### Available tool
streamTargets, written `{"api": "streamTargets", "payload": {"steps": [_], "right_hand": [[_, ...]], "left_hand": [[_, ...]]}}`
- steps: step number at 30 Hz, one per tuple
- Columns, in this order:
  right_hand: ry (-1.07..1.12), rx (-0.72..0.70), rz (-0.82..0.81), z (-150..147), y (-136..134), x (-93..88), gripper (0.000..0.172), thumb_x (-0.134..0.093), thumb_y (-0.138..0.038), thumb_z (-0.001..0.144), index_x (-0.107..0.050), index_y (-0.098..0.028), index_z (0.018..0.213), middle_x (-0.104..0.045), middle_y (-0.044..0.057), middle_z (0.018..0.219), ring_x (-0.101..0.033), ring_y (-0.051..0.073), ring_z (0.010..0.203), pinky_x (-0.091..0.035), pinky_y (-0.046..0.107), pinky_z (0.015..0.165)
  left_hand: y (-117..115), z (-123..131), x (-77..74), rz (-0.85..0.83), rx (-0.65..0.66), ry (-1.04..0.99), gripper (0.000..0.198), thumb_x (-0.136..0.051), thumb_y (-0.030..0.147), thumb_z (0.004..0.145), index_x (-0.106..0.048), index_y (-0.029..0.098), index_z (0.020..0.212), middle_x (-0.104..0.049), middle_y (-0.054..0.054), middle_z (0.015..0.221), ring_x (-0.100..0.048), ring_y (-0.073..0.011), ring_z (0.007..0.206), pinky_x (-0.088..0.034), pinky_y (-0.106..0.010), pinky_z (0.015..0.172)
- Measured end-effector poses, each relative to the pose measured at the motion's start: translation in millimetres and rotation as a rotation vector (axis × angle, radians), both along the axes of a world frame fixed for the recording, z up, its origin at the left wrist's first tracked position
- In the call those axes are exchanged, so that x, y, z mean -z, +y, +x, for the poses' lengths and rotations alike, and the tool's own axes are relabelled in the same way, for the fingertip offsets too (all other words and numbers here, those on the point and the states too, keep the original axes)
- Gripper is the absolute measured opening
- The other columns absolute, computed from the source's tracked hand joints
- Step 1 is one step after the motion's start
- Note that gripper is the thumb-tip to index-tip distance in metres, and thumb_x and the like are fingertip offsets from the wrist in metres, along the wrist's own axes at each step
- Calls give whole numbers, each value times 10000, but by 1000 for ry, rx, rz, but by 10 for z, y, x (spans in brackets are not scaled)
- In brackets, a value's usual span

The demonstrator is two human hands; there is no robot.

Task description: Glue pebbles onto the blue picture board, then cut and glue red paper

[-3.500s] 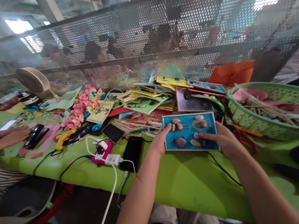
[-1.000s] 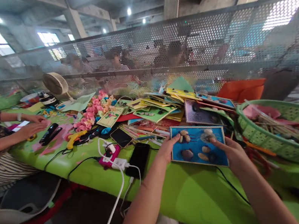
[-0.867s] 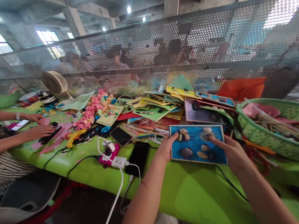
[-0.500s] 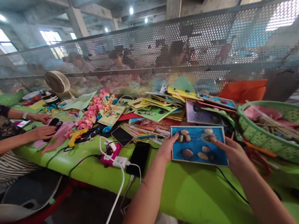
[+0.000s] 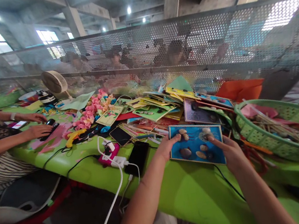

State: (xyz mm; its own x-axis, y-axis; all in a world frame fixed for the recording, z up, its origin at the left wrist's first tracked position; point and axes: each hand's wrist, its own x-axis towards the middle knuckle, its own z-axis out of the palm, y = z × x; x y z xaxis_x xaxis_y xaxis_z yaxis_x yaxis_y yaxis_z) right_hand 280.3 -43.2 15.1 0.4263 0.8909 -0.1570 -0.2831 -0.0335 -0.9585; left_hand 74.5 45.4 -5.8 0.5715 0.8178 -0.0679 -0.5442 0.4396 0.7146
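**Gripping thin rectangular blue board with rounded pebbles (image 5: 195, 143), left hand (image 5: 168, 147) and right hand (image 5: 232, 152) both closed on opposite short sides**

Holding board face up, tilted toward camera, over near part of bright green smooth-covered table (image 5: 186, 195). Cannot tell contact between lower edge and table. Left thumb over left edge, just beside upper-left pebble cluster. Right thumb reaching farther in, at grey and white stones, upper right. Remaining fingers mostly hidden under board; cannot tell exact placement.

Around the board:
- Just behind: untidy heap of yellow and green rectangular cards (image 5: 156, 107), some with dark stones. Purple rectangular card (image 5: 199, 110) leaning at heap's right side.
- Right: oval pale-green perforated plastic basket (image 5: 254, 140), full of thin sticks and pink scraps.
- From under lower edge: thin black cable (image 5: 226, 179), running toward right forearm.
- Left, near left forearm: large black rectangular phone (image 5: 137, 156), then magenta socket block (image 5: 110, 156) with white boxy charger (image 5: 119, 161) plugged in.
- Farther left: bunch of pink ruffled flowers (image 5: 88, 116); beyond, co-worker's hand (image 5: 36, 132) on black elongated tool (image 5: 52, 130). Well apart from blue board.
- Back of table: grey perforated metal screen (image 5: 134, 55).
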Motion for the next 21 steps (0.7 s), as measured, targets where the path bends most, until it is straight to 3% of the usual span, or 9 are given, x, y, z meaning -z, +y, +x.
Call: {"api": "streamTargets", "payload": {"steps": [11,21], "right_hand": [[5,0,-16,-15,-12,-10,482,-950,-402,595,-768,-202,994,-815,38,869,-757,226,644,-656,332,609],[17,15,-40,-34,-20,-45,464,-959,-374,569,-776,-207,961,-811,35,851,-745,197,611,-657,306,594]], "left_hand": [[44,28,61,-94,-63,32,476,-926,390,658,-758,129,1020,-789,-105,886,-744,-252,793,-603,-436,853],[-11,36,-28,-61,-52,27,457,-943,347,634,-772,134,1000,-786,-81,868,-734,-235,823,-588,-426,902]]}}
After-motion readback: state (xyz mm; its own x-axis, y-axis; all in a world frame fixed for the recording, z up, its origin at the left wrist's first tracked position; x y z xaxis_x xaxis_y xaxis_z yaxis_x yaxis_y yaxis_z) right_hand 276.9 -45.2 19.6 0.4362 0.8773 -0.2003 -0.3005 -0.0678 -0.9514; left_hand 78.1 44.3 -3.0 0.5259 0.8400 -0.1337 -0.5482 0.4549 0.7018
